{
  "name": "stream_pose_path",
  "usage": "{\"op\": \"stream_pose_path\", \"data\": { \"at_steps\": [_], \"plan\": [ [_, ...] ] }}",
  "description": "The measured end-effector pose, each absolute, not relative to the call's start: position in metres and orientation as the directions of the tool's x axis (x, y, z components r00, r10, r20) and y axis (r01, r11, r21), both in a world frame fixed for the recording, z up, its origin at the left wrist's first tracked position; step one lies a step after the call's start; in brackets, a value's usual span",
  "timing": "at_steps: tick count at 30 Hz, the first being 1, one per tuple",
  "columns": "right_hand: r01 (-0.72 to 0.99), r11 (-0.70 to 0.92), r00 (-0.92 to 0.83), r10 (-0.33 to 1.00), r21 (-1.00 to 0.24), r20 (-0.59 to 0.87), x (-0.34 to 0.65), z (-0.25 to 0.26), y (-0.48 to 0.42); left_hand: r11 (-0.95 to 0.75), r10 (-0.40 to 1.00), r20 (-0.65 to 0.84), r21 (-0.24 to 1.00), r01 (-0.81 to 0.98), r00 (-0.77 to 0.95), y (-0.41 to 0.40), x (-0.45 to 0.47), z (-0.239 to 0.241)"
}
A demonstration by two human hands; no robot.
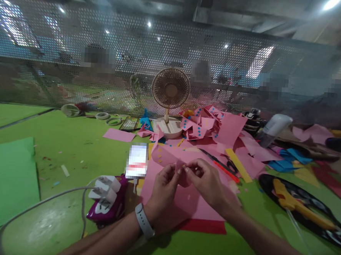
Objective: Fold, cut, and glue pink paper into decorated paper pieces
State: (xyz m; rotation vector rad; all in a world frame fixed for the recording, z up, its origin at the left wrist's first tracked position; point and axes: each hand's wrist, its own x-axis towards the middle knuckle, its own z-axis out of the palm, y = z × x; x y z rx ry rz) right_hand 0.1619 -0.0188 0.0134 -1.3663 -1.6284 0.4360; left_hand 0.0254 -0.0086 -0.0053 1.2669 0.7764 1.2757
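Observation:
My left hand (164, 184) and my right hand (206, 180) meet over a sheet of pink paper (166, 189) on the green table (71, 144). Both pinch a small pink paper piece (181, 170) between fingertips. A pale watch (144, 220) is on my left wrist. A red sheet (205, 225) pokes out from under the pink sheet.
A small beige fan (171, 90) stands behind a heap of pink scraps with blue dots (208, 126). A purple charger box with a white plug and cable (108, 200) lies left; a phone (137, 161) beside it. Scissors (223, 163), a black-and-yellow racket (301, 203), a green sheet (5, 179) and a mesh screen (134, 56) surround.

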Motion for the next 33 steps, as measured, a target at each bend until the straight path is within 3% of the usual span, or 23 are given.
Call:
{"op": "stream_pose_path", "data": {
  "at_steps": [12, 20, 33],
  "plan": [
    [0.404, 0.256, 0.116, 0.938, -0.878, 0.326, 0.167, 0.01, -0.009, -0.174, 0.95, 0.232, 0.95, -0.261, 0.211, -0.006, 0.025, -0.01],
    [0.58, 0.289, 0.093, 0.905, -0.761, 0.415, 0.173, 0.024, -0.013, -0.054, 0.968, 0.135, 0.937, -0.345, 0.214, -0.006, 0.024, -0.01],
    [0.519, 0.281, -0.052, 0.953, -0.807, 0.299, 0.178, 0.013, -0.002, 0.017, 0.99, 0.032, 0.936, -0.352, 0.134, -0.01, 0.025, 0.0]
  ]
}}
